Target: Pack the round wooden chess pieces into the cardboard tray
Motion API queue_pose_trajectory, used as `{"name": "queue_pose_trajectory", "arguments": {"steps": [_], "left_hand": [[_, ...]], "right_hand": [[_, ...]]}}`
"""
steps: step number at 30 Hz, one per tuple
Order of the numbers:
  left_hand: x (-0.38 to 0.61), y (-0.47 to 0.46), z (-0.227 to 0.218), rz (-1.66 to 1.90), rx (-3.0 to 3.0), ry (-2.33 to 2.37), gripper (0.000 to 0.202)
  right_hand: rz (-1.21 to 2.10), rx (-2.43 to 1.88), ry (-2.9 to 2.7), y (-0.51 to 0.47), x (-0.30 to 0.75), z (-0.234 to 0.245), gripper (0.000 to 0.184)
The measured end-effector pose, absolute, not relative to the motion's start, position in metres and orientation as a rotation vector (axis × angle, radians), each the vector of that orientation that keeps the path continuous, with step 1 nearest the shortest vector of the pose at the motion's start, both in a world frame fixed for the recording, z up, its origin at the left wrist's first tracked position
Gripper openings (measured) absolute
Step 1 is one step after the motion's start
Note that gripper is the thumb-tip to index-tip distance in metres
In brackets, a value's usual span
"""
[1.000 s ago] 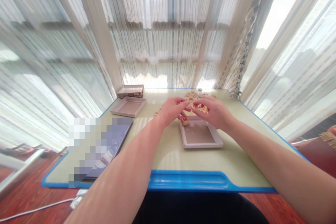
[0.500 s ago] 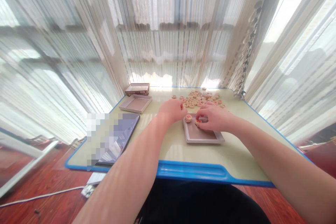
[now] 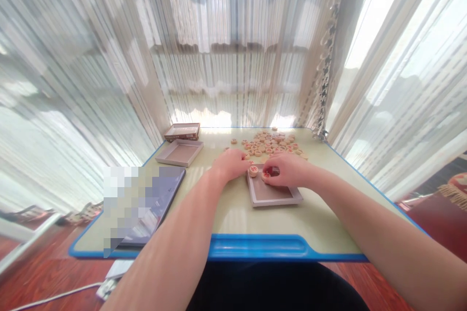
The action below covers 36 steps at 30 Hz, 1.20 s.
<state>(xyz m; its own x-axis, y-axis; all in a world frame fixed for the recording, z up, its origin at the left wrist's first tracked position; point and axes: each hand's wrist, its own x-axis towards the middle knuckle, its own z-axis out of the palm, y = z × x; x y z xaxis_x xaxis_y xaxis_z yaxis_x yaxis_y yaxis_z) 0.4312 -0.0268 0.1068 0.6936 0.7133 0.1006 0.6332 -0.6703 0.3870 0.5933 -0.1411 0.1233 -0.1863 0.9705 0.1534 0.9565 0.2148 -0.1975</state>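
A shallow cardboard box tray (image 3: 277, 201) lies on the table in front of me. In its far left corner sits a round wooden Chinese chess piece (image 3: 253, 171) with a red character. My right hand (image 3: 286, 169) reaches over the tray, thumb and fingers pinching a second red-marked Chinese chess piece (image 3: 266, 175) just right of the first. Beside the tray's far left corner is my left hand (image 3: 232, 163), its fingers curled together; what they hold, if anything, is hidden. Beyond both hands spreads a loose pile of Chinese chess pieces (image 3: 270, 144), some partly covered by my right hand.
At the far left stand another shallow tray (image 3: 179, 152) and a brown-sided box (image 3: 182, 131). A dark tablet (image 3: 160, 204), partly pixelated, lies left of my left forearm. The table has a blue rim (image 3: 255, 248). Sheer curtains (image 3: 226, 68) hang behind it.
The view has shifted, so the table appears further left and lower. My left hand has come down slightly towards the tray's corner. The right hand still pinches its piece in the tray.
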Motion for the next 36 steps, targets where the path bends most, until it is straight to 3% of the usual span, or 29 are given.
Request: {"name": "queue_pose_trajectory", "arguments": {"steps": [14, 27, 33, 36], "left_hand": [[0.434, -0.022, 0.101, 0.314, 2.580, 1.022, 0.019], [0.434, -0.021, 0.102, 0.272, 2.598, 1.001, 0.017], [0.434, -0.022, 0.103, 0.294, 2.589, 0.988, 0.017], [0.434, -0.022, 0.103, 0.285, 2.605, 0.968, 0.018]], "right_hand": [[0.273, -1.902, -2.210, -0.152, 0.580, 0.136, 0.020], [0.163, -1.832, -2.183, -0.145, 0.582, 0.126, 0.004], [0.069, -1.786, -2.106, -0.141, 0.583, 0.118, 0.028], [0.051, -1.700, -2.104, -0.138, 0.579, 0.113, 0.030]]}}
